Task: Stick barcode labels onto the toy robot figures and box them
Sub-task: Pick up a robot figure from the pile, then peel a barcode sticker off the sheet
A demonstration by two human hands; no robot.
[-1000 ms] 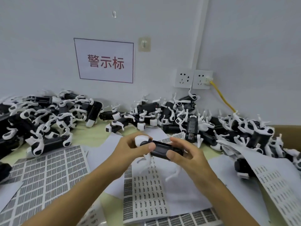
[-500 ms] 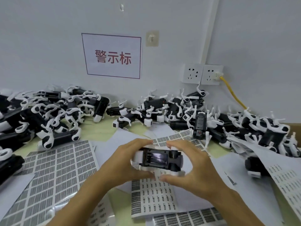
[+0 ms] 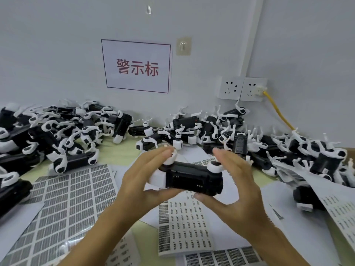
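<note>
Black-and-white toy robots lie heaped at far left (image 3: 57,139) against a pale wall, with a large sheet of barcode labels (image 3: 73,204) spread flat on the table (image 3: 115,148) in front of them. On the wall above hangs a white sign (image 3: 136,66) with red characters and a red border, and just right of it a small hook plate (image 3: 183,46). At centre, a person holds one robot (image 3: 192,179) in mid-air over a second label sheet (image 3: 184,225); its black body lies crosswise, white parts at the left end and on top. The left hand (image 3: 142,181) grips the robot's left end, thumb curled beneath and fingers arched over the top. The right hand (image 3: 236,187) grips the right end, thumb under the body and fingers curved behind it. Whether a label sits on the robot cannot be told. Behind the hands a second heap of robots (image 3: 207,131) runs along the wall. A double socket (image 3: 242,89) carries a plug with a yellow cable (image 3: 278,114). More robots (image 3: 317,156) crowd the far right, above another label sheet (image 3: 342,212).
</note>
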